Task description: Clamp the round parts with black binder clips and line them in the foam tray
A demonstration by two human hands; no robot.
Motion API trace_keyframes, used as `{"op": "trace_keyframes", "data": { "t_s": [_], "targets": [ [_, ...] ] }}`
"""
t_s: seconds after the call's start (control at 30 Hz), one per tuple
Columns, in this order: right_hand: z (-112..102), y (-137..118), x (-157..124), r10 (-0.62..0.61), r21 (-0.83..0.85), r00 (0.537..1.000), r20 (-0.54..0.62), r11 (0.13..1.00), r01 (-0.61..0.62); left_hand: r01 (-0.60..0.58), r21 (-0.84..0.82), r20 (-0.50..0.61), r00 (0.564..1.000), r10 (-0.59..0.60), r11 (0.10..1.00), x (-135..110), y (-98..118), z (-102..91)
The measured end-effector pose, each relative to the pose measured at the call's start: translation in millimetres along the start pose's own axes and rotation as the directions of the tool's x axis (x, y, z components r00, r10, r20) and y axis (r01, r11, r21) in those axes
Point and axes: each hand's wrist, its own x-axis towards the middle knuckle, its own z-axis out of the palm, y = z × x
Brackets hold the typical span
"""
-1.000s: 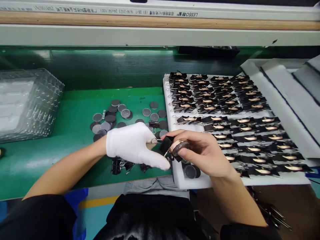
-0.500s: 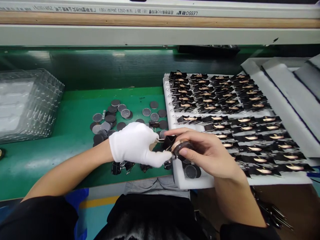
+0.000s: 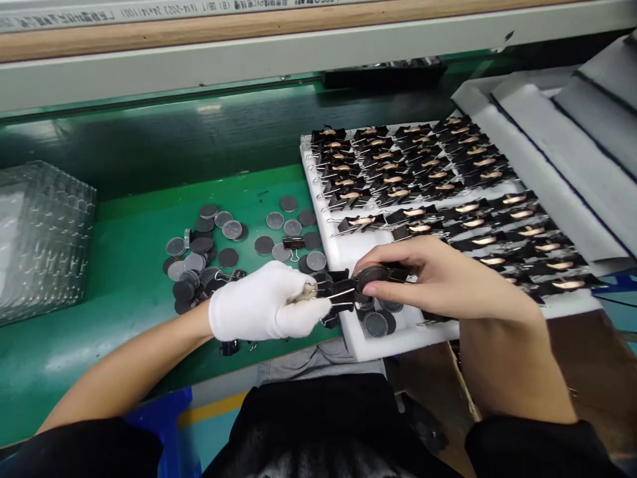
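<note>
White-gloved left hand (image 3: pixel 269 302) and bare right hand (image 3: pixel 423 279) engaged at a black binder clip (image 3: pixel 342 291)

Left hand: fingers closed on the wire handles of the black binder clip. The clip is held above the green tabletop (image 3: pixel 129 245) near the tray, its mouth turned toward the right hand.

Right hand: thumb and fingers clamped on a dark round piece (image 3: pixel 372 274), over the left part of a white foam tray (image 3: pixel 348 249). Clip and round piece are side by side; whether they touch cannot be determined. Further black parts under the right fingers are too covered to identify.

Tray: bears rows of clips (image 3: pixel 395 217) with gold-edged pieces (image 3: pixel 362 220). Several loose discs (image 3: pixel 375 324) lie at its near left corner.

Tabletop: grey and black discs (image 3: pixel 227 257) scattered left of the tray, some overlapping. One loose clip (image 3: pixel 293 243) lies among them, handles toward the person. Clear plastic trays (image 3: pixel 54 245) stand stacked at far left.

Surroundings: foam sheets (image 3: pixel 562 139) at right, dark box (image 3: pixel 383 76) at the back.
</note>
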Motion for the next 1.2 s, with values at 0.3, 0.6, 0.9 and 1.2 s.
{"op": "trace_keyframes", "data": {
  "t_s": [0.3, 0.6, 0.9, 1.2],
  "targets": [
    [-3.6, 1.0, 0.4, -0.056, -0.05, 0.994, 0.097, 0.997, 0.061, -0.018, 0.057, 0.01, 1.0, 0.017, 0.998, 1.7, 2.1, 2.2],
    [0.6, -7.3, -2.8, -0.08, -0.056, 0.989, 0.125, 0.995, 0.088, -0.021, 0.113, 0.005, 1.0, 0.021, 0.993, 0.2, 1.8, 7.3],
    [18.1, 5.4, -24.3, -0.621, -0.709, 0.769, -0.151, 0.611, 0.353, 0.208, -0.222, 0.137, 0.974, -0.18, 0.953, 5.5, 21.6, 1.5],
    [18.9, 35.1, -54.3, -0.701, -0.926, 0.62, -0.354, 0.356, -0.126, 0.298, -0.05, -0.087, 0.949, -0.302, 0.953, 26.3, 30.5, 4.6]
  ]
}}
